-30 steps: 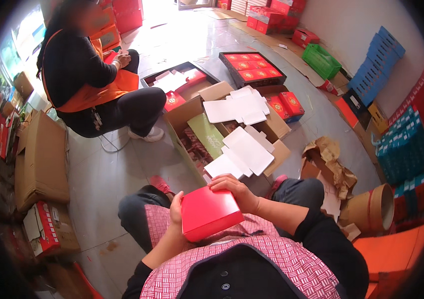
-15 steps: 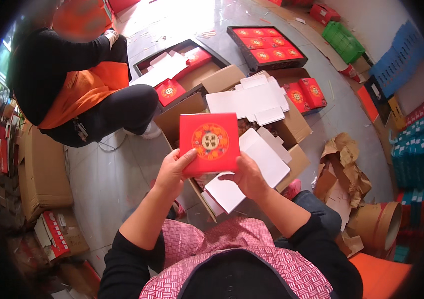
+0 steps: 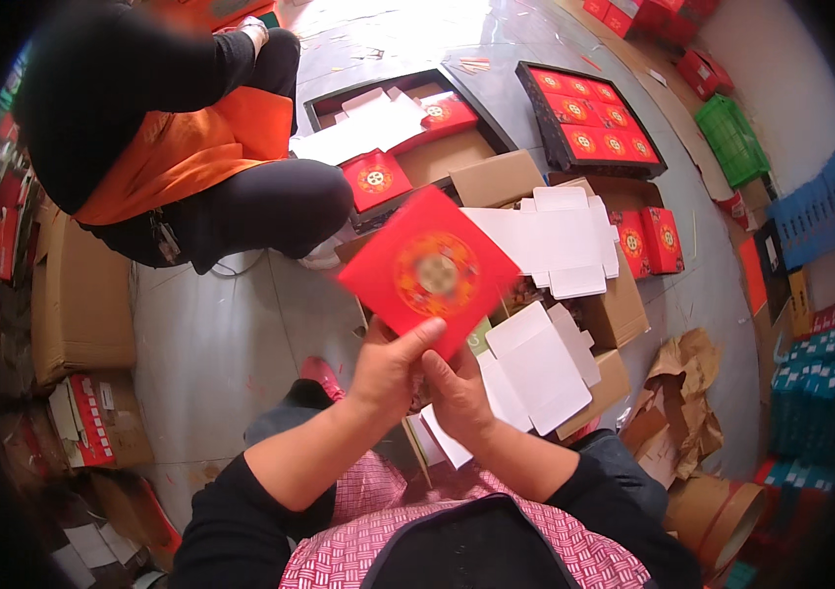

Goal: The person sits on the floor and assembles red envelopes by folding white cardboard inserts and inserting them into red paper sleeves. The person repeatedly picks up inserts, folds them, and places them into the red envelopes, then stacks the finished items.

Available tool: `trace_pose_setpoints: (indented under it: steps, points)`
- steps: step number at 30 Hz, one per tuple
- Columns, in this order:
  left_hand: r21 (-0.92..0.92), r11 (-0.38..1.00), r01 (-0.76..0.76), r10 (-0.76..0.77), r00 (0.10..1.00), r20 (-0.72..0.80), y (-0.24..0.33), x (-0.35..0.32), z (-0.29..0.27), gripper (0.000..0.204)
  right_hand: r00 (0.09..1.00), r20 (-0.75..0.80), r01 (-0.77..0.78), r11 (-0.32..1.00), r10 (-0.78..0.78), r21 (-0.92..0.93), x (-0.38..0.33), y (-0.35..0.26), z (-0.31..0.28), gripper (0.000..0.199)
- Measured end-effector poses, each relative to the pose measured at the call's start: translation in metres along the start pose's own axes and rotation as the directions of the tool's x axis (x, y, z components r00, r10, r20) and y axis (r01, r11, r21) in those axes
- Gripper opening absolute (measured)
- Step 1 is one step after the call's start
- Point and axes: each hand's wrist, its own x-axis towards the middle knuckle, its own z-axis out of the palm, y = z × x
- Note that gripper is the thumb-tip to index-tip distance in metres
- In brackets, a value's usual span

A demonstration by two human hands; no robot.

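A square red gift box [image 3: 429,270] with a round orange and gold emblem is turned cornerwise in front of me. At its lower corner, my left hand [image 3: 386,371] grips it, thumb lying on top. Close beside that, my right hand [image 3: 458,395] also pinches the same corner; its fingers beneath are partly hidden. Under the box stands an open cardboard carton [image 3: 623,302], with unfolded white card blanks [image 3: 545,365] lying across it. A small gap in the carton shows brownish contents I cannot make out.
A black tray [image 3: 658,167] with rows of red boxes lies beyond, right of another black tray [image 3: 481,113] holding boxes and white card. A co-worker's knee [image 3: 309,201] is at the left. Crumpled brown paper [image 3: 687,378] and a cardboard tube [image 3: 717,520] lie on the right.
The red box has turned from square-on to cornerwise. My right hand has shifted from its right edge toward my left hand, both now at the lower corner. The view has swung left.
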Motion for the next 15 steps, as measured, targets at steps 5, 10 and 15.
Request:
trace_pose_setpoints:
  steps: [5, 10, 15]
  points:
    - [0.071, 0.996, 0.061, -0.063, 0.998, 0.029, 0.023, 0.006, -0.025, 0.048, 0.953, 0.299, -0.057, 0.998, 0.044, 0.035, 0.033, -0.022, -0.065, 0.075]
    - [0.285, 0.935, 0.211, -0.252, 0.961, 0.114, 0.043, 0.001, -0.05, 0.054, 0.858, 0.392, -0.295, 0.943, 0.331, -0.151, 0.083, -0.091, -0.089, 0.078]
    - [0.293, 0.912, 0.289, -0.316, 0.947, 0.051, 0.045, -0.005, -0.057, 0.059, 0.695, 0.37, -0.435, 0.771, 0.616, -0.466, 0.125, -0.1, -0.052, 0.059]
